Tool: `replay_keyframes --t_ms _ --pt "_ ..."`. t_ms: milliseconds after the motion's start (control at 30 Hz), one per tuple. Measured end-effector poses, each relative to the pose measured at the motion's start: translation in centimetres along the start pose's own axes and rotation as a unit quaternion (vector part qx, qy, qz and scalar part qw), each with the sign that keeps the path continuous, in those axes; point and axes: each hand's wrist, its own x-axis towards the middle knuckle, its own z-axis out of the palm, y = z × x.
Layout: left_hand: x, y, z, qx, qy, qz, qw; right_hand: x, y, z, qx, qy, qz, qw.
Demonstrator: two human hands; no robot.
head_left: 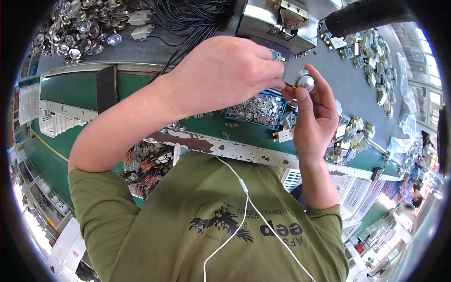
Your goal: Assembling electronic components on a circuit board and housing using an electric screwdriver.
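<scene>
My right hand holds a small round silver metal cap upright between thumb and fingers. From the left, my left hand reaches over with its fingers pinched close to the cap's left side. A short dark thin bit shows at those fingertips, too small to name. Below both hands is a blue tray filled with small metal clips. White and metal switch-like parts lie beside the tray, near my right wrist.
A heap of round metal caps lies at the far left, beside black cables. A metal fixture stands at the back. More switch-like parts spread along the right. The bench's front edge has chipped paint.
</scene>
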Motion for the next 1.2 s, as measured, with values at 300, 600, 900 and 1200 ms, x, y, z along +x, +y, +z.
replay_keyframes --t_ms 300,600,900,1200 --pt "0.1 -0.3 -0.5 0.062 -0.025 0.053 0.996 2.8 -2.2 -2.3 -0.076 -0.209 0.160 0.962" --pt "0.0 0.1 -1.6 0.039 -0.100 0.043 0.993 2.7 -3.1 -3.7 -0.225 -0.206 0.078 0.949" --pt "3.4 -2.4 -2.6 -0.095 -0.145 -0.122 0.977 4.5 -4.0 -4.1 -0.254 -0.010 -0.216 0.943" --pt "3.5 -4.9 0.4 -0.071 -0.233 -0.161 0.956 13.8 -7.9 -4.5 -0.179 0.105 -0.441 0.873"
